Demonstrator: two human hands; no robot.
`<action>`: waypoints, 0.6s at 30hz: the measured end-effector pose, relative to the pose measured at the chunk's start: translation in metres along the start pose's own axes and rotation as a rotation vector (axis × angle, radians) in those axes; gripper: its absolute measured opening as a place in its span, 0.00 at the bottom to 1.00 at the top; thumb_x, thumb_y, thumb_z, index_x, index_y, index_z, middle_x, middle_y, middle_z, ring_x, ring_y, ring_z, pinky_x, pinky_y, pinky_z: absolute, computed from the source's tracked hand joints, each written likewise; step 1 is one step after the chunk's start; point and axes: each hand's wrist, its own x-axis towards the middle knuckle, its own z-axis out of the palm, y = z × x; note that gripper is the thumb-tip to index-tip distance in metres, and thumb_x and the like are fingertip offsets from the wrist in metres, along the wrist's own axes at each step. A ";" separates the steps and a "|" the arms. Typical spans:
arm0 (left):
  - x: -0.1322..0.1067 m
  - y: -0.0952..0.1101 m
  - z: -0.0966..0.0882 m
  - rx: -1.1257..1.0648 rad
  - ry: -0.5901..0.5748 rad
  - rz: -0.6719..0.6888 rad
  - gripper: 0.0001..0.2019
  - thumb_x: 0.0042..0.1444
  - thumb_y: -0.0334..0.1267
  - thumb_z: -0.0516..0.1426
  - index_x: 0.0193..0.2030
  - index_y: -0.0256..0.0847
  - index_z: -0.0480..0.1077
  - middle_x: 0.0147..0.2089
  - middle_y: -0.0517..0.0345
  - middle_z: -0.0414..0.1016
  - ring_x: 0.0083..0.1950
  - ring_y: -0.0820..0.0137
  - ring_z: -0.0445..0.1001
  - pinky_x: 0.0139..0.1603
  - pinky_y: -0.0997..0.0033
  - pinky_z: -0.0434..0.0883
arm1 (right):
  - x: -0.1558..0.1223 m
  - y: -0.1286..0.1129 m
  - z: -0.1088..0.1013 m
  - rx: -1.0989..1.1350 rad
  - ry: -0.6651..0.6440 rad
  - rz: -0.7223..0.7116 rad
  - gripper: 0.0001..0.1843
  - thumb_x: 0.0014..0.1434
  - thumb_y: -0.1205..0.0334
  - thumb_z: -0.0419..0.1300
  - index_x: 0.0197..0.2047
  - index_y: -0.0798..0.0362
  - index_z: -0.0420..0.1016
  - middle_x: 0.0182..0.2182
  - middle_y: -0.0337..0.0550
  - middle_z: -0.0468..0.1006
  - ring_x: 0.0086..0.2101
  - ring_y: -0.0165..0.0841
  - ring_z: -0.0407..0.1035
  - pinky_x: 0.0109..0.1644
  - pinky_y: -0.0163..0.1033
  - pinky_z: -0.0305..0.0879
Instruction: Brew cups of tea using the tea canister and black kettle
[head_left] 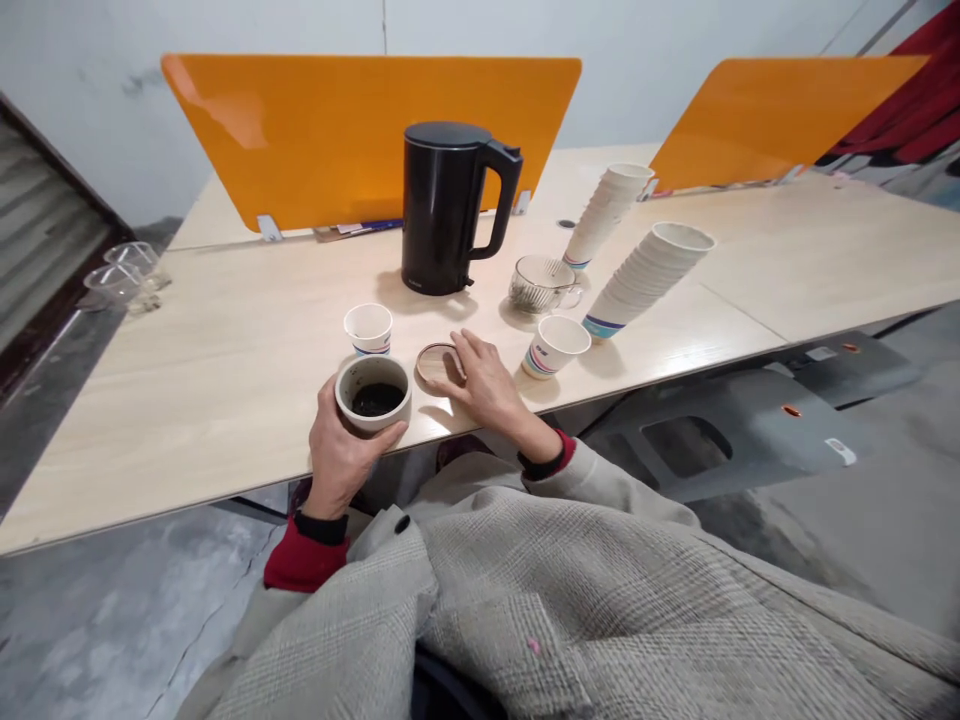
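My left hand (343,450) is wrapped round a light grey ceramic cup (406,404) with something dark inside. The cup is near the table's front edge, its opening facing up. To its right, my right hand (484,382) has the thumb and fingers at the edge of a round wooden lid (433,368). Whether the lid rests flat or is slightly raised is hard to tell. Just behind the ceramic cup stands a white paper cup (370,328), partly hidden by it. Another paper cup (556,346) stands upright right of my right hand.
A black electric kettle (441,210) stands behind my hands. Right of it are a ribbed glass cup (540,286) and two leaning stacks of paper cups (649,280) (609,215). Orange dividers (330,130) line the table (187,400). Clear plastic cups (120,285) sit at the left edge.
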 end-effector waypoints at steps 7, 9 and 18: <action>0.000 0.000 -0.001 0.020 0.005 -0.029 0.47 0.43 0.50 0.76 0.69 0.49 0.64 0.66 0.48 0.77 0.65 0.50 0.79 0.65 0.50 0.78 | 0.009 0.053 -0.115 -0.154 0.555 0.088 0.29 0.71 0.42 0.60 0.67 0.50 0.72 0.49 0.52 0.84 0.40 0.42 0.80 0.46 0.51 0.80; 0.001 0.000 0.000 0.010 -0.007 -0.023 0.47 0.44 0.50 0.76 0.70 0.50 0.64 0.67 0.49 0.77 0.66 0.51 0.79 0.66 0.50 0.77 | 0.021 0.072 -0.135 -0.295 0.575 0.178 0.27 0.70 0.45 0.62 0.65 0.52 0.74 0.44 0.50 0.86 0.38 0.43 0.80 0.45 0.51 0.78; 0.003 0.004 0.004 0.017 -0.067 -0.060 0.49 0.41 0.53 0.77 0.69 0.50 0.65 0.67 0.47 0.78 0.65 0.46 0.80 0.65 0.44 0.78 | 0.069 0.119 -0.119 -0.292 0.476 0.088 0.19 0.73 0.48 0.63 0.38 0.55 0.78 0.30 0.49 0.82 0.38 0.35 0.79 0.45 0.39 0.69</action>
